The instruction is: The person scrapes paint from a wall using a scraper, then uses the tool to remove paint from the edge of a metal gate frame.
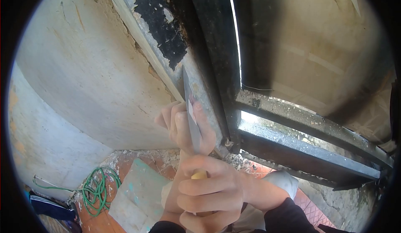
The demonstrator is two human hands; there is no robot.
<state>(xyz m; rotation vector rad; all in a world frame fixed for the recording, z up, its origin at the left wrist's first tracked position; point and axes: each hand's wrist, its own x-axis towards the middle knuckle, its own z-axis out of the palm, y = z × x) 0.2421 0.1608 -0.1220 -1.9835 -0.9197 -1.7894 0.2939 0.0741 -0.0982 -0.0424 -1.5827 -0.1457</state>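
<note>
A knife (192,124) with a long pointed blade is held upright, its tip at the pale door frame (193,76) just below a ragged black patch (161,28). My right hand (213,191) is closed around its yellow handle (199,175), which shows between the fingers. Higher up, the fingers of my left hand (179,126) are curled and press on the blade from both sides. The frame's surface around the patch is rough and flaked.
A dark metal gate (309,149) stands to the right. At lower left a coiled green hose (98,193) lies on the tiled floor beside a paint-stained sheet (138,197). Pale flakes litter the floor along the base of the stained wall (92,74).
</note>
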